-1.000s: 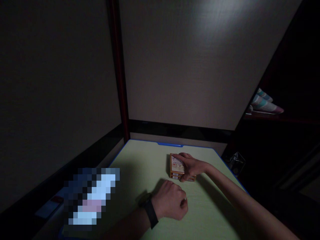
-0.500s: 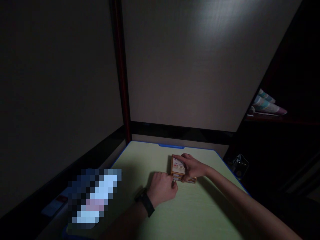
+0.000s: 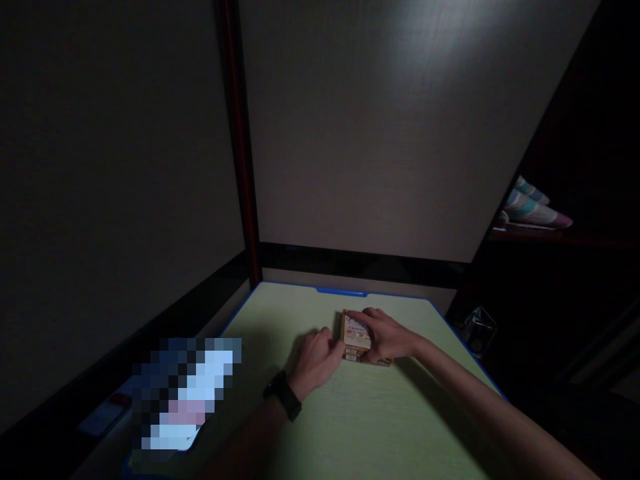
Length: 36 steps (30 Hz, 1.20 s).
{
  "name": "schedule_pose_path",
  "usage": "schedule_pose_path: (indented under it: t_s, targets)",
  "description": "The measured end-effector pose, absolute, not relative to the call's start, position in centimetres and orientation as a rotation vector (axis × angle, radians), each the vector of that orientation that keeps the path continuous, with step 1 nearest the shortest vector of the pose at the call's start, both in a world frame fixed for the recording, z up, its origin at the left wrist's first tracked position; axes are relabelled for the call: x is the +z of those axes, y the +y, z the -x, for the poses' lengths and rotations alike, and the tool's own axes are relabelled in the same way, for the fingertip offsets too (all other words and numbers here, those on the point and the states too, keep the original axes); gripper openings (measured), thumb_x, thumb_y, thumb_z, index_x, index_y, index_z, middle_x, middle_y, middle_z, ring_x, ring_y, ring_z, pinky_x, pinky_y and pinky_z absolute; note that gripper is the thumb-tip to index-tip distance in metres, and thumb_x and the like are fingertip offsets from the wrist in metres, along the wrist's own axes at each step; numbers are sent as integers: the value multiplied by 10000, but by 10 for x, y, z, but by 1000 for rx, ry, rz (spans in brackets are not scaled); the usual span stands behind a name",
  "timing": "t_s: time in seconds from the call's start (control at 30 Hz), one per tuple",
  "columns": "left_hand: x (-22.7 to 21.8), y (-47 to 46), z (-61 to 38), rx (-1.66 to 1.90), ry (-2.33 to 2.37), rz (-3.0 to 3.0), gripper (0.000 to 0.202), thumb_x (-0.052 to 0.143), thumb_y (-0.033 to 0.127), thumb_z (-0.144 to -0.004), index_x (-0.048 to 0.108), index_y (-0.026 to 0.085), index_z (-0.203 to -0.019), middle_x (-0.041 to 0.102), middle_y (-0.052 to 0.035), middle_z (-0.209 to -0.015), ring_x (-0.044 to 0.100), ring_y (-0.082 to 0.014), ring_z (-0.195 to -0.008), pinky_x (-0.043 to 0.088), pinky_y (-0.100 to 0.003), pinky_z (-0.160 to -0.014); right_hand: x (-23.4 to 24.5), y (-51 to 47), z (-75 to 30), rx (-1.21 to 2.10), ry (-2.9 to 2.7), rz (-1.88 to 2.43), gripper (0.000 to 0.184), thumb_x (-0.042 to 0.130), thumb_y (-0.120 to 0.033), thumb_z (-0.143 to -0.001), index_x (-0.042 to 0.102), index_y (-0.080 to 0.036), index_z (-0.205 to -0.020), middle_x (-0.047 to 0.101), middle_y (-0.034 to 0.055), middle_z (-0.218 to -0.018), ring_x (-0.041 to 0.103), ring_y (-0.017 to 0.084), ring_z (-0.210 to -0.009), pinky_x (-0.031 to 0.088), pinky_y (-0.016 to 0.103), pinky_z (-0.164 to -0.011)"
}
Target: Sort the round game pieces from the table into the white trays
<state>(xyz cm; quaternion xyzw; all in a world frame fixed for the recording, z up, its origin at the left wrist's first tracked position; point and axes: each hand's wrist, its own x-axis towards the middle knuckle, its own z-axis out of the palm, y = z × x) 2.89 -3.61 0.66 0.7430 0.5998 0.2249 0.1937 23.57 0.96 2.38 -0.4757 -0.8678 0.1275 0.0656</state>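
Left hand (image 3: 316, 360) now in against the left side of the stacked boxes (image 3: 356, 335); right hand (image 3: 389, 337) hold unchanged.
Boxes lie slightly right of middle on the green table (image 3: 350, 420), nearer its far edge. Half a second ago left knuckles were at the stack's front-left corner; since moved a little toward the far edge. Right fingers spread across the top, thumb at the front, apparently gripping. Left fingers curled, touching; cannot tell if they grip. Reads as stack bracketed, edges being squared.
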Motion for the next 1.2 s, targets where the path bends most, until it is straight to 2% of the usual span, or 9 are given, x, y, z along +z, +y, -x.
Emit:
schedule_pose_path:
  t_s: [0.1,0.2,0.27,0.37,0.47,0.63,0.73,0.9,1.2]
  targets:
    - [0,-33,-30,741,1588,-1988,217,438,331,-909,588,176,-884,707,-42,-848,649,-155,-781,438,-235,-673,31,9,-234,457,-2698,1473,1147,820,-486,-516,296,-270,-1513,493,128,-1269,464,357,-1170,365,470,-991]
    - [-9,-31,-33,844,1493,-1975,225,442,348,-923,575,171,-964,697,-67,-978,648,-165,-903,478,-248,-767,32,11,-237,619,-2720,1514,1196,807,-593,-526,246,-269,-1531,332,182,-1494,253,440,-1376,216,587,-1085]
    - [-14,-29,-35,861,1445,-1903,256,435,360,-932,557,167,-1048,688,-69,-989,659,-157,-844,504,-244,-710,27,10,-244,692,-2640,1446,1177,798,-630,-534,285,-240,-1519,257,184,-1555,155,434,-1430,178,591,-1111]
    - [-19,-25,-39,812,1406,-1708,322,431,368,-939,483,162,-1180,673,-35,-866,610,-112,-573,465,-208,-481,13,2,-255,554,-2253,1437,889,694,-628,-700,441,-169,-1418,445,196,-1447,430,351,-1319,357,486,-1055]
    - [-21,-20,-42,802,1387,-1556,307,444,341,-940,453,160,-1187,609,30,-697,511,-77,-429,385,-174,-380,2,-13,-259,397,-1854,1734,611,485,-581,-894,516,-117,-1290,715,161,-975,682,288,-909,516,434,-811]
    - [-32,-11,-46,900,1244,-1331,257,528,311,-908,462,154,-1100,516,89,-564,466,-64,-357,360,-171,-360,2,-33,-249,741,-1723,1837,496,461,-470,-957,524,-77,-1254,708,59,-626,621,159,-413,479,244,-426]
    - [-36,-10,-43,927,1131,-1184,352,634,358,-849,466,152,-1079,576,61,-613,517,-74,-363,383,-188,-378,4,-38,-243,915,-1616,1811,482,506,-377,-951,497,-34,-1290,702,66,-591,619,160,-387,414,203,-310]
    - [-32,-12,-34,944,970,-1082,530,752,395,-753,473,142,-1125,662,-13,-732,588,-95,-437,396,-198,-420,6,-48,-239,1238,-1157,1630,620,607,-288,-915,352,26,-1385,737,141,-707,657,169,-432,468,192,-322]
    - [-29,-10,-26,959,899,-1157,644,780,421,-705,500,114,-1198,652,-1,-701,537,-75,-490,364,-197,-472,9,-56,-229,1357,-851,1332,353,705,-177,-827,576,-41,-1125,752,161,-845,694,168,-525,541,192,-387]
